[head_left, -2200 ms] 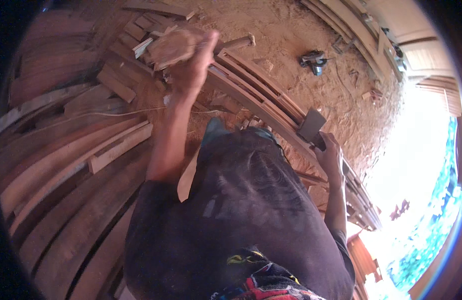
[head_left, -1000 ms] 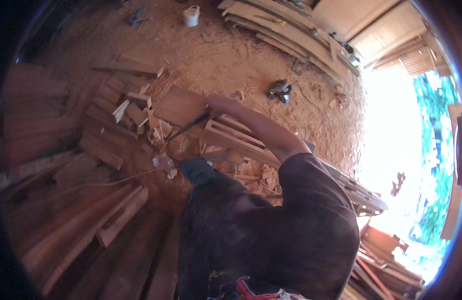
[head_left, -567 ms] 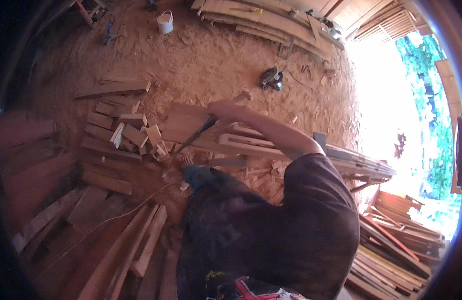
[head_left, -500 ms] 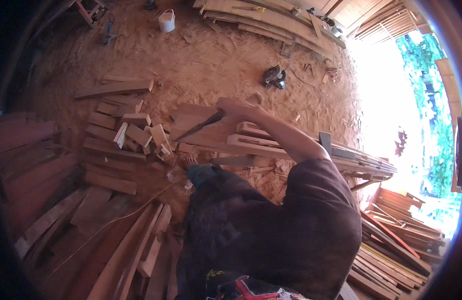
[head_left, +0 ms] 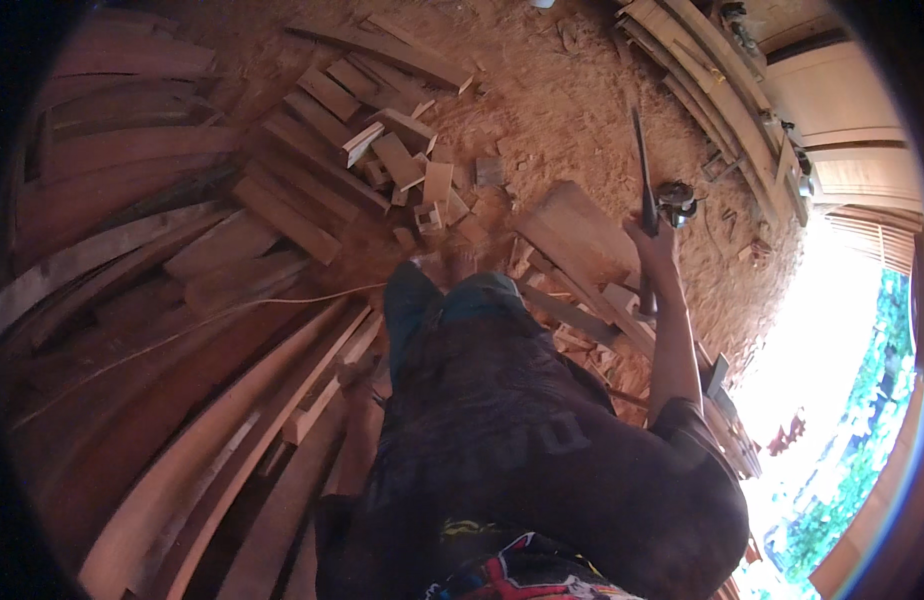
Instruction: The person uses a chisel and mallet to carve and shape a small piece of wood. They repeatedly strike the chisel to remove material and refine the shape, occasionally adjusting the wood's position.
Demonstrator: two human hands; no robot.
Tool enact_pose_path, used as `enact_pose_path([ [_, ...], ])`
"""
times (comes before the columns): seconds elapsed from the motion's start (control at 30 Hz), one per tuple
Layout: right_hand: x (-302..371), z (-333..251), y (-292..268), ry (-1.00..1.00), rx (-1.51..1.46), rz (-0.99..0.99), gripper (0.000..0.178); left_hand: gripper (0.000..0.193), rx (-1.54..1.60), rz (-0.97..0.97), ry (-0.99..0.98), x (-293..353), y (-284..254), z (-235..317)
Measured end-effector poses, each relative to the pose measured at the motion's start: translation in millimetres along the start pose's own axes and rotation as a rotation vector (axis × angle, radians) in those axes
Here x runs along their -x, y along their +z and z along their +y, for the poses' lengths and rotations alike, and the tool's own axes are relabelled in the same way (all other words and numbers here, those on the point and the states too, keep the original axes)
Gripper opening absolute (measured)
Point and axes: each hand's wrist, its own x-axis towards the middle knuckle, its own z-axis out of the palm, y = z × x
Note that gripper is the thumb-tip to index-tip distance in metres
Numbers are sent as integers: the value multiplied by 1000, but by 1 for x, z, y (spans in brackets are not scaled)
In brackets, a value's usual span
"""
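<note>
My right hand (head_left: 654, 242) is closed around a long dark tool (head_left: 642, 160). Its thin tapered end points away from me, and a thicker dark part sticks out below the fist; its exact kind is not clear. Under that arm lies a broad wooden board (head_left: 577, 232) beside narrower timber pieces (head_left: 592, 285). On my left side, a forearm in shadow runs up from the dark sleeve, with my left hand (head_left: 359, 385) close to the stacked planks (head_left: 312, 400). Its fingers are too dim to make out.
Wood offcuts (head_left: 397, 160) lie heaped ahead, left of centre. Long planks (head_left: 182, 440) fill the left side, crossed by a thin cord (head_left: 252, 302). A dark power tool (head_left: 675, 200) sits on the sawdust-covered floor (head_left: 542, 110). More boards (head_left: 707, 80) are stacked far right.
The view has swung, so the offcuts appear higher and further right. My right hand has moved to the right with the dark tool, which now points away instead of left.
</note>
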Motion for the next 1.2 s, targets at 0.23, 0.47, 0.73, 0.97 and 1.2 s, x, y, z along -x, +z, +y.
enact_pose_path([
  [0.23,45,44,15,308,494,54,55,23,6,-125,-62,-38,-19,9],
  [0.47,95,-14,53,246,435,221,44,22,-29,-28,835,-140,-21,104],
  [0.73,88,-4,63,337,290,405,34,23,54,-389,279,-128,36,204],
  [0.97,78,-1,34,173,120,647,31,18,-632,-379,908,-238,87,142],
  [1.2,60,41,29,467,220,562,29,28,-630,-700,514,-251,154,213],
])
